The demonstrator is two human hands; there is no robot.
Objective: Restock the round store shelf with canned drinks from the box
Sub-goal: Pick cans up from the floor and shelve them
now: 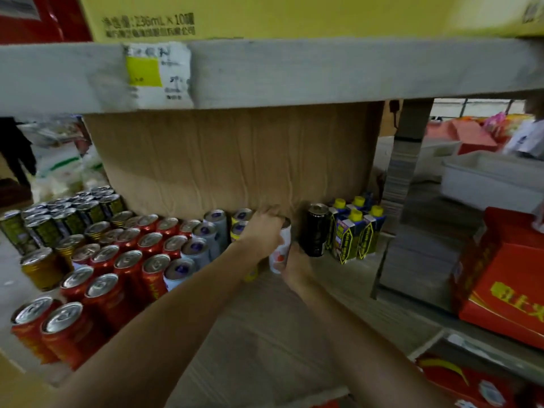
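The yellow carton [294,16] on the upper shelf carries grey print reading "236mL × 10" in a line with blurred Chinese characters, and a second line of characters under it that cannot be made out. The price tag [157,75] stuck to the shelf edge [323,69] has a yellow patch and smeared print, unreadable. The red box [506,293] at the right bears large yellow Chinese characters, cut off at the frame edge
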